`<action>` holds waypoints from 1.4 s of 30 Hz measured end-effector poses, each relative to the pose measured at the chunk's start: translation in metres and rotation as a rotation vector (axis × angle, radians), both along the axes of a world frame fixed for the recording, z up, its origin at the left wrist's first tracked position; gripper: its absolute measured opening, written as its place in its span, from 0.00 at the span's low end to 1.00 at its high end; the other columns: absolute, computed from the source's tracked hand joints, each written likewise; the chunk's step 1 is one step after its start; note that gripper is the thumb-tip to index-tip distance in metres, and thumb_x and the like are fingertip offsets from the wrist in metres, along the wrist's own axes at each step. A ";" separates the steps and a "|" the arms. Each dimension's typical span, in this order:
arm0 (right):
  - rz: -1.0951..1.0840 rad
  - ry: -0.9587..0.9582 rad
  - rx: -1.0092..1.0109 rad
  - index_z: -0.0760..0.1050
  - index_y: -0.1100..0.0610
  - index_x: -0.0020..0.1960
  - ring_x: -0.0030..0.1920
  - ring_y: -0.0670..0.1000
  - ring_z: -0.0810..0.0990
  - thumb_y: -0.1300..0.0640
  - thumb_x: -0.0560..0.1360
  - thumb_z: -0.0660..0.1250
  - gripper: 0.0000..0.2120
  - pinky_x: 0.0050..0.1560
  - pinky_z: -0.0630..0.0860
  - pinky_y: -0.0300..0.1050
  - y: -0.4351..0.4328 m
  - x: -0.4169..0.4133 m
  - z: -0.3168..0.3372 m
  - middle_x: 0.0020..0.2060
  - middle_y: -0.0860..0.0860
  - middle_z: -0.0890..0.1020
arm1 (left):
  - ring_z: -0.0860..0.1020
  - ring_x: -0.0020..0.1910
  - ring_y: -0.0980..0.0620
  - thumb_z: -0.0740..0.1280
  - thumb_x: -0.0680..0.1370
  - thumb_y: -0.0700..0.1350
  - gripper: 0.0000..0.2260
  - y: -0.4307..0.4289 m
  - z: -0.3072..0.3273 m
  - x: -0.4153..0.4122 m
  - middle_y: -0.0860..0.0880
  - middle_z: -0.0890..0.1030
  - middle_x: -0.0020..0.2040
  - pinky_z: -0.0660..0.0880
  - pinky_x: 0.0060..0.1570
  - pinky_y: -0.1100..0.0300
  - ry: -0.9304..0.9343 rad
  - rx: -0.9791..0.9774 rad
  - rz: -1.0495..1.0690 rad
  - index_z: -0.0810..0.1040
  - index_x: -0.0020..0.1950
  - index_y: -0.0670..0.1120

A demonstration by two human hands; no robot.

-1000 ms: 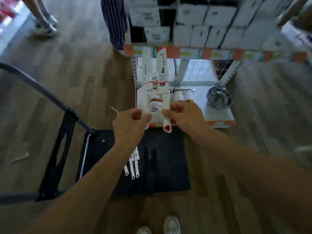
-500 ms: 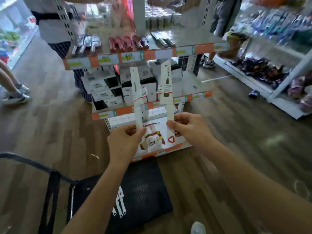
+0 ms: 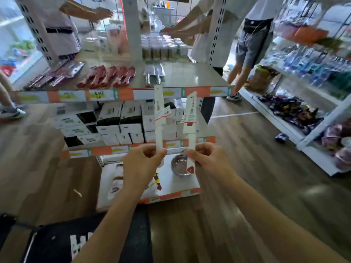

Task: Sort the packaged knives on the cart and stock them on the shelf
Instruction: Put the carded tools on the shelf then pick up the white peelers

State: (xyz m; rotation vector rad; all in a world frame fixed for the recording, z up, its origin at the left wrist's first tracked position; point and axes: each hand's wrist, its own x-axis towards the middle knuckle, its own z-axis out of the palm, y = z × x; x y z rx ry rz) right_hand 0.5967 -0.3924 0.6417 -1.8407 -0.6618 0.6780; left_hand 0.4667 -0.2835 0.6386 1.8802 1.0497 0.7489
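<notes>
Wood-plank floor [image 3: 266, 186], white side rack [image 3: 314, 161], bright light

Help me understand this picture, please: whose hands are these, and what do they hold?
No machine here: a person works bare-handed, and a camera worn on their head looks down, so the arms reach in from below. The left hand holds one white packaged knife upright by its lower end; the right hand holds a second packaged knife the same way. Ahead stands a shop shelf: red-handled items on top, white boxes in the middle, a steel bowl at the bottom. The black cart at lower left carries more white packs.
</notes>
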 end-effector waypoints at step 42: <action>0.016 -0.675 -0.158 0.74 0.61 0.38 0.33 0.56 0.81 0.58 0.67 0.71 0.07 0.38 0.80 0.54 0.264 0.305 0.038 0.33 0.56 0.81 | 0.81 0.41 0.49 0.72 0.71 0.51 0.13 0.202 0.035 0.304 0.44 0.84 0.43 0.76 0.43 0.59 0.451 0.191 0.073 0.81 0.45 0.40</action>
